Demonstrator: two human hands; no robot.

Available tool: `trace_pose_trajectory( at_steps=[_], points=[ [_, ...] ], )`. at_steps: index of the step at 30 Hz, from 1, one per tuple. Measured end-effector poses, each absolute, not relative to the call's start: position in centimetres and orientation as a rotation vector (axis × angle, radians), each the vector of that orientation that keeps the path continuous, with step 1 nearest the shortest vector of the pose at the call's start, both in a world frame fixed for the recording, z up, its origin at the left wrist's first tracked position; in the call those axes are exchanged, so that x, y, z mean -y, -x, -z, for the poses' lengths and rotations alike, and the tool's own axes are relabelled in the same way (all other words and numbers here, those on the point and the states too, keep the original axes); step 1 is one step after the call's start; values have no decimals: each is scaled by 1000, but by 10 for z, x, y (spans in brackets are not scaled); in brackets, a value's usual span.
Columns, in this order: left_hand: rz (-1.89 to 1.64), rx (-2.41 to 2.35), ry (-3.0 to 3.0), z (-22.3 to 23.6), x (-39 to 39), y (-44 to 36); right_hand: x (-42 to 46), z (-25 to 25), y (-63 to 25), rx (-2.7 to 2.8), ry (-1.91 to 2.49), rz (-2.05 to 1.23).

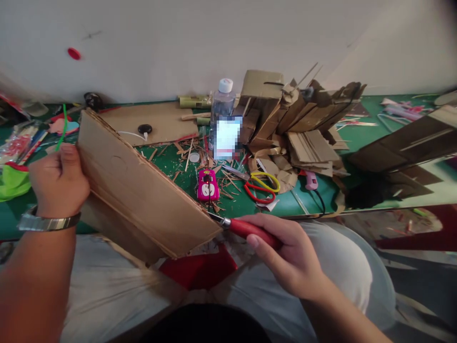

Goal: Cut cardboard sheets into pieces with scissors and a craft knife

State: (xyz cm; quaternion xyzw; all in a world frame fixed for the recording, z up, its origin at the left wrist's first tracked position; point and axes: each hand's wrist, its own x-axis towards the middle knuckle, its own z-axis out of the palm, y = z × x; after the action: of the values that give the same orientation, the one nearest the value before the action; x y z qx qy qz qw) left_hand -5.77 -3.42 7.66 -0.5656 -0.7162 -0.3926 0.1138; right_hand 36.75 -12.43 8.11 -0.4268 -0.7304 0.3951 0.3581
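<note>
My left hand point(60, 178), with a metal-banded watch on its wrist, is closed on the left edge of a folded piece of brown cardboard point(143, 190). The cardboard slants down to the right over the table's front edge and my lap. In my right hand point(285, 247) is a knife point(246, 229) with a red wooden handle and a metal collar. Its blade points left and lies against the cardboard's lower right corner; part of the blade is hidden.
A pink socket block point(208, 185), red-and-yellow-handled scissors point(264, 186) and wood scraps lie on the green table point(171, 162). Behind them stand a clear bottle point(223, 97), a blurred lit screen point(227, 137) and a cardboard structure point(264, 95). A lilac glue gun point(311, 181) lies right.
</note>
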Motion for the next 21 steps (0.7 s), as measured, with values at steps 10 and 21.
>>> trace_pose_trajectory(
  at_steps=[10,21],
  points=[
    [1088,2017,1780,-81,37,53,121,-81,-367,1996,1178,-997],
    [1098,2086,1732,-79,38,60,120,-70,-366,2019,1166,-682]
  ],
)
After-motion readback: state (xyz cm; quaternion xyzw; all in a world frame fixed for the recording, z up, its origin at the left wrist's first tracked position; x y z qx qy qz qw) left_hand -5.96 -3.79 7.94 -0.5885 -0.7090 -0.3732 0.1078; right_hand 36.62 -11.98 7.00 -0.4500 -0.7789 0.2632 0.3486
